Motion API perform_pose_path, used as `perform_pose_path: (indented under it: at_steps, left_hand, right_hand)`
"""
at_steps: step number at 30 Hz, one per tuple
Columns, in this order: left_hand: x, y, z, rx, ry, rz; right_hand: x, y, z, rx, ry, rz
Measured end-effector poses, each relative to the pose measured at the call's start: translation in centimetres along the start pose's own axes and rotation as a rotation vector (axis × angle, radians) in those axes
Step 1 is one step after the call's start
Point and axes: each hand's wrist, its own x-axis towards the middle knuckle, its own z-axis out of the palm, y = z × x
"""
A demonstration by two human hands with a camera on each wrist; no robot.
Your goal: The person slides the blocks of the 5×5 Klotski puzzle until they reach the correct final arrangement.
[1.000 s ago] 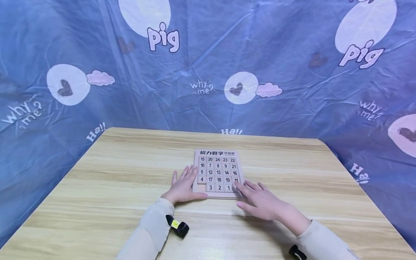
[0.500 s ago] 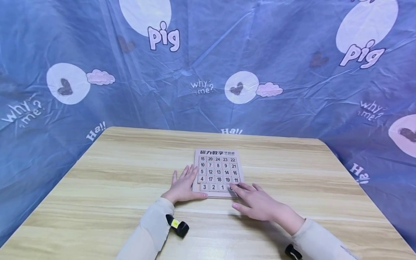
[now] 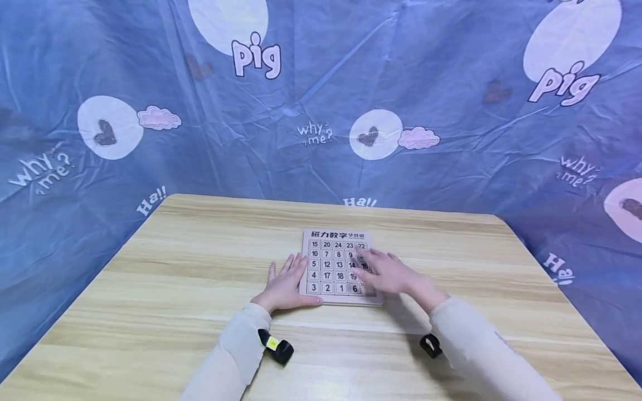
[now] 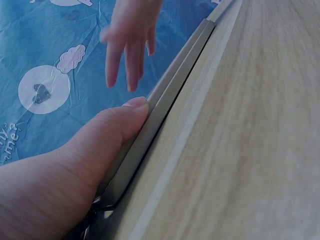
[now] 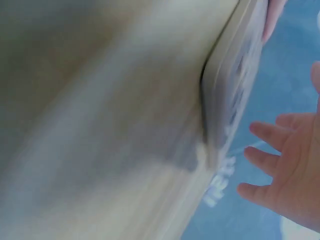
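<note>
A sliding number puzzle with square numbered tiles lies flat on the table. At its lower left corner my left hand rests, fingers spread and straight along the left edge. In the left wrist view the left thumb presses against the puzzle's front edge. My right hand is over the puzzle's right side, partly covering the right-hand tiles. Seen from the right wrist, the fingers of the right hand are extended and apart from the puzzle. The bottom row reads 3, 2, 1, 6, with a dark gap at its right end.
The pale wood-grain table extends around the puzzle. A blue printed cloth hangs behind and at both sides. Black straps with small devices sit on the wrists over pale sleeves.
The bottom row of tiles has slid left, so the gap moved from the left end to the right end. My right hand then went up over the right column. The left hand stayed.
</note>
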Motion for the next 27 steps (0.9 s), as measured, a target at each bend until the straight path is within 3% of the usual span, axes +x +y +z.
perform_pose_path:
  at_steps: [5, 11, 27]
  left_hand:
    - [0.1, 0.0, 0.0, 0.016, -0.001, -0.006]
    - [0.1, 0.1, 0.0, 0.009, -0.001, -0.004]
    - [0.1, -0.1, 0.3, 0.017, 0.003, 0.000]
  right_hand:
    - [2.5, 1.9, 0.1, 0.002, -0.004, 0.136]
    - [3.6, 2.5, 0.7, 0.020, -0.029, 0.197]
    - [0.7, 1.4, 1.4, -0.019, -0.016, 0.125]
